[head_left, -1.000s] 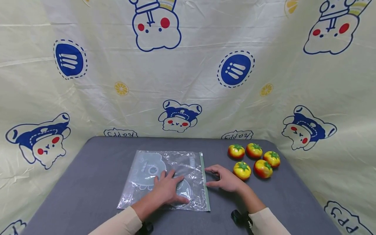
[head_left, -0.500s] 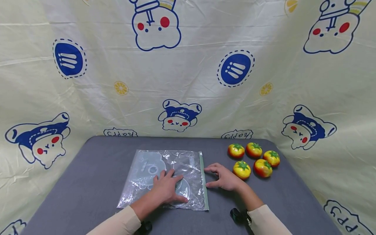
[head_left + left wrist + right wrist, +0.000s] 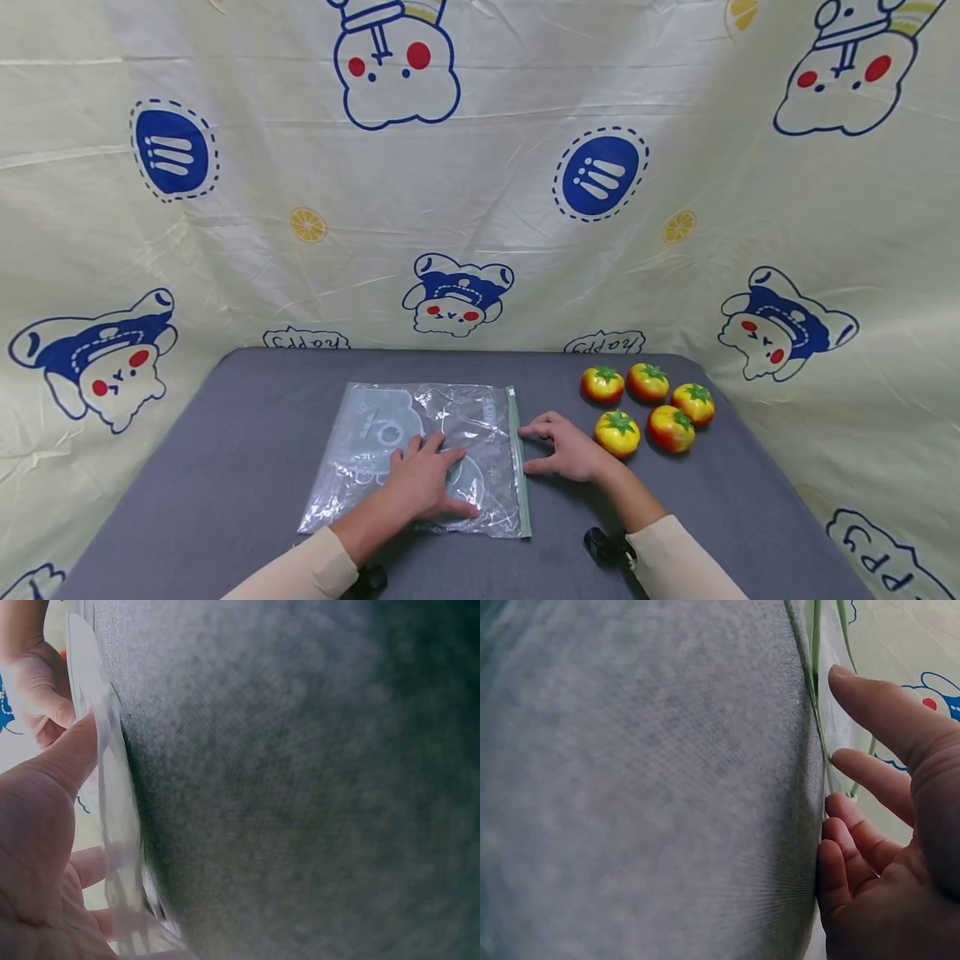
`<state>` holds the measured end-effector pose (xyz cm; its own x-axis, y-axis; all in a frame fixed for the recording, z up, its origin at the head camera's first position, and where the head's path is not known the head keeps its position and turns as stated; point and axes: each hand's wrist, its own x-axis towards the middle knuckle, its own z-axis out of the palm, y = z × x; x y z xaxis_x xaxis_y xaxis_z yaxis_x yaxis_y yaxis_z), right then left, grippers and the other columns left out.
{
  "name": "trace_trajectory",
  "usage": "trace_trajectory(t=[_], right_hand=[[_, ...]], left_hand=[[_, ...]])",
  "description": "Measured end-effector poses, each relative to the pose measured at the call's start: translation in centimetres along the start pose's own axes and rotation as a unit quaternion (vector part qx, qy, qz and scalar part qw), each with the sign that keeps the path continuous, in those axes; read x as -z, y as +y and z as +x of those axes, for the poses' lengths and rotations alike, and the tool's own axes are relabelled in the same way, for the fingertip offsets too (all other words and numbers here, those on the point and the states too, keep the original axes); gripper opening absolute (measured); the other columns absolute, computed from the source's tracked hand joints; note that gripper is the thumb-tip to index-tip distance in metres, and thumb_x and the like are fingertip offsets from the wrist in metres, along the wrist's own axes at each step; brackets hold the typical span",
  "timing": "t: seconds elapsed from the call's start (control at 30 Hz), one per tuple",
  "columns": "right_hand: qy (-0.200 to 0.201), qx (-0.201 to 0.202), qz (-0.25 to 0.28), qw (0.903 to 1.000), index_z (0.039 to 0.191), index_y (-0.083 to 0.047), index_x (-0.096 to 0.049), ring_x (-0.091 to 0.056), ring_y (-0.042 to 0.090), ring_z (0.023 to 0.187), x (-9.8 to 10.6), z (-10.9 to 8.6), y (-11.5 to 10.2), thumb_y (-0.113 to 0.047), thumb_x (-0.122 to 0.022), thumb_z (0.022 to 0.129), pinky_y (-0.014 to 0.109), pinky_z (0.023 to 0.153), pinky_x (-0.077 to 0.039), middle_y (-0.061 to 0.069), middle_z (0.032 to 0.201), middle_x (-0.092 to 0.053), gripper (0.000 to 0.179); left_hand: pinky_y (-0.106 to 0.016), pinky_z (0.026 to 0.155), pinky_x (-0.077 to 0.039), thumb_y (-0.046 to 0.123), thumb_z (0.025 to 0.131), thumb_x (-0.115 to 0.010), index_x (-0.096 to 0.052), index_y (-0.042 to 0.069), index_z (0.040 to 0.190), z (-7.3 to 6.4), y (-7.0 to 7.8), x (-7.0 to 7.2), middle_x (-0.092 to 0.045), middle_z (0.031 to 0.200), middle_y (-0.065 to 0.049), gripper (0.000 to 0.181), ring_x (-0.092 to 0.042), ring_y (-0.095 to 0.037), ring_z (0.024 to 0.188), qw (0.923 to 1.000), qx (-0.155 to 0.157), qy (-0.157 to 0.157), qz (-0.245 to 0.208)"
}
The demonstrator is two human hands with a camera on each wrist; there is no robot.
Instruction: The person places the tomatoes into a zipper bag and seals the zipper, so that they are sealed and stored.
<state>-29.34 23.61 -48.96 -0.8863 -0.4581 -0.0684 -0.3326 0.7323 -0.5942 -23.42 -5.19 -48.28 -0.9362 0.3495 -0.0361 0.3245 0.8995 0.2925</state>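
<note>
A clear plastic zip bag [image 3: 457,412] with pale printed shapes lies flat on the table, its green zip strip [image 3: 519,475] along the right edge. My left hand [image 3: 422,485] rests on the bag with fingers and thumb spread. At the strip, my right hand [image 3: 567,450] has its thumb and fingertips right against the edge, held apart from each other. In the right wrist view, the green-edged opening [image 3: 817,690] stands beside the thumb, and the other fingertips [image 3: 832,870] are down at the table surface. The left wrist view shows the left thumb [image 3: 71,754] against the plastic.
Several red-and-yellow tomato-like fruits [image 3: 671,429] with green leafy tops sit at the right, just beyond the right hand. The grey table [image 3: 240,467] backs onto a printed cream curtain [image 3: 495,200]. A black device [image 3: 603,546] is at the right wrist.
My right hand and the strip edge of the bag have shifted very slightly left. The left hand stays spread on the bag; the fruits have not moved.
</note>
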Motion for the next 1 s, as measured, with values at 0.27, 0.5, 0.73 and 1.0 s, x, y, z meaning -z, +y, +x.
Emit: trace_trajectory(t=[0.27, 0.5, 0.73, 1.0], right_hand=[[0.004, -0.028, -0.022, 0.9994, 0.133, -0.016, -0.069, -0.051, 0.027, 0.122, -0.2, 0.2, -0.5, -0.037, -0.088, 0.081, 0.053, 0.106, -0.046, 0.008, 0.132, -0.054, 0.06], [0.007, -0.039, -0.022, 0.999, 0.132, -0.019, -0.069, -0.05, 0.028, 0.124, -0.3, 0.1, -0.7, -0.037, -0.089, 0.079, 0.055, 0.109, -0.044, 0.006, 0.131, -0.054, 0.059], [0.016, -0.045, -0.025, 0.9985, 0.13, -0.02, -0.071, -0.05, 0.028, 0.123, -0.5, 0.4, -0.9, -0.035, -0.09, 0.079, 0.055, 0.11, -0.043, 0.005, 0.129, -0.054, 0.057], [0.011, -0.05, -0.03, 0.9983, 0.13, -0.019, -0.071, -0.048, 0.031, 0.124, -0.5, 0.5, -1.1, -0.033, -0.09, 0.078, 0.057, 0.109, -0.043, 0.008, 0.13, -0.053, 0.057]], left_hand=[[-0.071, 0.106, -0.036, 0.072, 0.066, -0.083, -0.058, 0.025, 0.145, 0.1, 0.1, 0.1, -0.045, 0.157, -0.015, 0.096, -0.042, -0.047, 0.14, 0.9999, 0.005, -0.011, -0.002], [-0.072, 0.104, -0.037, 0.069, 0.072, -0.08, -0.063, 0.023, 0.14, 0.3, 0.2, 0.0, -0.049, 0.151, -0.017, 0.084, -0.045, -0.048, 0.136, 0.9998, 0.008, 0.003, -0.016], [-0.075, 0.105, -0.035, 0.072, 0.07, -0.08, -0.065, 0.022, 0.136, 0.6, 0.8, 0.0, -0.05, 0.149, -0.02, 0.084, -0.043, -0.054, 0.135, 0.9992, 0.034, 0.005, -0.021], [-0.071, 0.111, -0.034, 0.075, 0.069, -0.079, -0.065, 0.013, 0.135, 1.1, 1.9, -0.2, -0.048, 0.15, -0.021, 0.091, -0.038, -0.056, 0.14, 0.999, 0.045, 0.005, 0.005]])
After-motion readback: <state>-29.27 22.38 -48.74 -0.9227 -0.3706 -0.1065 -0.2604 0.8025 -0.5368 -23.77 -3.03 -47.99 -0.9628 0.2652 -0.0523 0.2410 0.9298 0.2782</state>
